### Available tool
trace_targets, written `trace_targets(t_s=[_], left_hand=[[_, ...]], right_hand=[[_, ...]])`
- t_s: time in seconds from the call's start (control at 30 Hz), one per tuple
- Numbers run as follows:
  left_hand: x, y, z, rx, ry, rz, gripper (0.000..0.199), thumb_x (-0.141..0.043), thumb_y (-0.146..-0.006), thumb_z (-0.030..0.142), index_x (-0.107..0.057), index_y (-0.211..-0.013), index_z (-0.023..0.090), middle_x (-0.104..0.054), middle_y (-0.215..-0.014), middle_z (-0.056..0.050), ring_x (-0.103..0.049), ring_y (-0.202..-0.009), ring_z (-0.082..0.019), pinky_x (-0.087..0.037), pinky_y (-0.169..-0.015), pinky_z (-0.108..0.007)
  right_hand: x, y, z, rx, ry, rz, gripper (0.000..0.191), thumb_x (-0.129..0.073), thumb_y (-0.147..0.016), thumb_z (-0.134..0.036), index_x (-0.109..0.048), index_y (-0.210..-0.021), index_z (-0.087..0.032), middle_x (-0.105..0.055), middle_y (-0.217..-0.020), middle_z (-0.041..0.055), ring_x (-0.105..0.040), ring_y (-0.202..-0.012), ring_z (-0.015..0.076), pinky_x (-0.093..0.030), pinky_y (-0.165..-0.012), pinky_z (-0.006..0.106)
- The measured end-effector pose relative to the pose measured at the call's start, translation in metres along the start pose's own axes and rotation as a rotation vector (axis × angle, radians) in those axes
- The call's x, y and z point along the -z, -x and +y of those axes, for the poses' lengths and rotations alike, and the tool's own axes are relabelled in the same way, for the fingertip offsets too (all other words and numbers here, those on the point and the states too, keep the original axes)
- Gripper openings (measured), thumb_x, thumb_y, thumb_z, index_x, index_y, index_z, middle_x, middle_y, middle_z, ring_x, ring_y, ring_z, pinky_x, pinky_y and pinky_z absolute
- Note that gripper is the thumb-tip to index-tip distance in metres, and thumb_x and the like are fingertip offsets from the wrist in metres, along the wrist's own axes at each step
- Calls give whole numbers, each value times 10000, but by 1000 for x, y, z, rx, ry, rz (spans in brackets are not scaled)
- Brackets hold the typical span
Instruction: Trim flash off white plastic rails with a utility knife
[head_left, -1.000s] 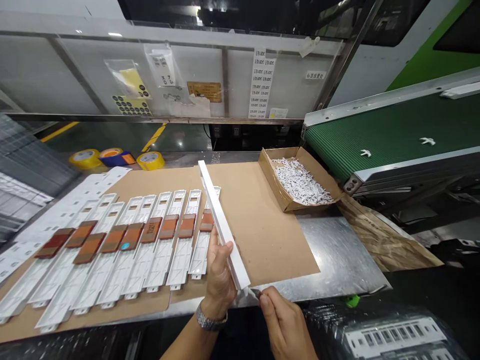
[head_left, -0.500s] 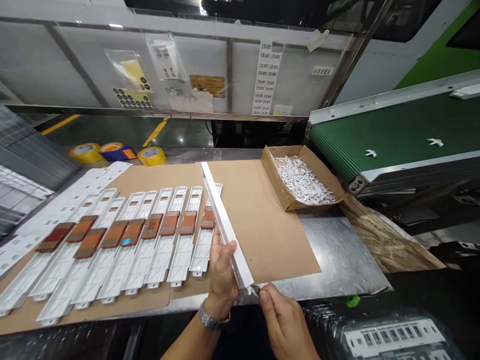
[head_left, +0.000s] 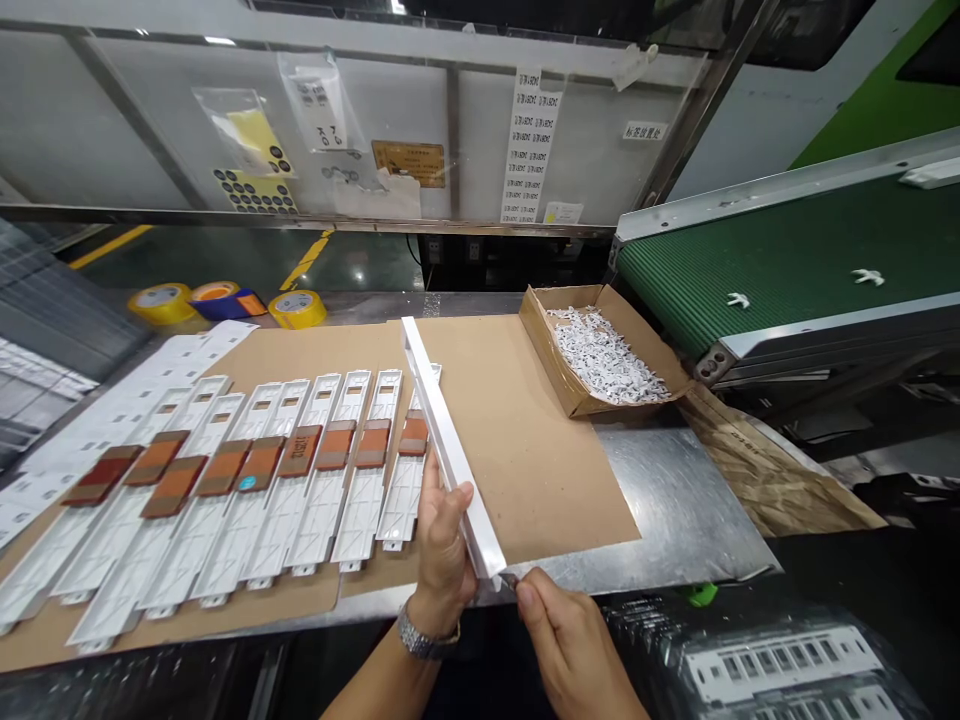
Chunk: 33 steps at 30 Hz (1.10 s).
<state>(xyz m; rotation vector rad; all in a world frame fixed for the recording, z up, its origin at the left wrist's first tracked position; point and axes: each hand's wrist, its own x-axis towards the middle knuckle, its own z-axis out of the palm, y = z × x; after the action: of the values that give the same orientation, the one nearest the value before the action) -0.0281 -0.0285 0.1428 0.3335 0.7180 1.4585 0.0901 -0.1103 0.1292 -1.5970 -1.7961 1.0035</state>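
A long white plastic strip (head_left: 456,455) slants up and away from me over the cardboard sheet. My left hand (head_left: 444,530), with a metal watch on its wrist, is wrapped round its lower half, thumb on the near face. My right hand (head_left: 559,625) is closed at the strip's lower end, pinching a small dark tool (head_left: 510,580) whose tip touches or nearly touches that end. Most of the tool is hidden by the fingers. Left of the strip lies a row of several white plastic strips (head_left: 311,525), with reddish-brown blocks (head_left: 336,446) across them.
An open cardboard box (head_left: 551,365) of small white parts stands at the back right, beside a green conveyor belt (head_left: 795,270) carrying two white pieces. Tape rolls (head_left: 298,309) sit at the back left. Bagged white panels (head_left: 784,665) are at the lower right.
The camera view has shifted slightly. Both hands keep nearly the same hold on the strip and the tool.
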Motion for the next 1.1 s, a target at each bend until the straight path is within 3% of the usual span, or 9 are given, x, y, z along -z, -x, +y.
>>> trace_targets(t_s=[0.23,0.37,0.5,0.6,0.67,0.77,0.93,1.0,1.1], left_hand=[[0,0,-2,-1,-26,2,569,-654,-723,251,-428,-1244,286,-517,-645,72,-471,-469,-56,-464,-580,-202],[-2,-2,-2,-11,-47,26,575,-659,-728,274,-425,-1254,276,-610,-814,21,-593,-651,-108,-491,-710,-262],[1,-6,0,26,-100,50,538,-693,-722,289,-474,-1211,238,-635,-1006,-37,-621,-879,-176,-479,-812,-308],[8,-12,2,45,-101,114,495,-725,-692,289,-517,-1138,230,-650,-949,-12,-625,-844,-156,-490,-797,-286],[11,-14,3,51,-99,162,465,-729,-685,257,-524,-1102,240,-653,-914,8,-626,-818,-137,-501,-773,-268],[12,-15,3,85,-100,205,433,-704,-708,231,-498,-1088,244,-656,-954,-23,-634,-900,-190,-526,-773,-343],[9,-11,4,77,-92,213,332,-638,-772,302,-448,-1041,257,-640,-1005,-36,-633,-944,-220,-526,-797,-405],[8,-9,6,77,-78,169,337,-647,-749,285,-430,-1005,261,-634,-980,-18,-627,-956,-216,-518,-808,-390],[9,-5,9,66,-89,96,451,-698,-686,228,-387,-1008,282,-611,-986,6,-606,-988,-203,-503,-824,-362]], right_hand=[[0,1,1,14,40,-23,371,-265,-970,-391,-371,-662,-214,-461,-555,-39,-430,-487,98,-257,-485,227],[-3,4,1,70,74,-82,360,-290,-969,-368,-448,-690,-204,-532,-600,-29,-470,-515,95,-282,-501,223],[3,6,2,142,-55,-83,390,-298,-965,-378,-472,-665,-200,-510,-593,-31,-469,-525,92,-317,-505,212],[13,7,4,116,-237,-65,341,-325,-955,-395,-556,-799,-200,-533,-629,-17,-509,-568,108,-389,-538,208],[18,8,6,60,-346,-22,297,-354,-946,-402,-564,-913,-194,-540,-647,-9,-529,-584,117,-432,-556,215],[16,8,12,16,-413,86,267,-352,-954,-370,-539,-1021,-192,-574,-698,4,-580,-637,126,-476,-615,231],[-1,7,24,109,-218,285,256,-361,-957,-283,-511,-1154,-218,-626,-736,-3,-583,-535,91,-479,-539,175],[-7,7,28,150,-78,381,271,-389,-946,-274,-523,-1174,-214,-655,-804,26,-624,-624,114,-504,-590,186],[-11,6,28,191,64,486,299,-378,-944,-267,-545,-1183,-203,-650,-1034,91,-633,-912,180,-517,-769,264]])
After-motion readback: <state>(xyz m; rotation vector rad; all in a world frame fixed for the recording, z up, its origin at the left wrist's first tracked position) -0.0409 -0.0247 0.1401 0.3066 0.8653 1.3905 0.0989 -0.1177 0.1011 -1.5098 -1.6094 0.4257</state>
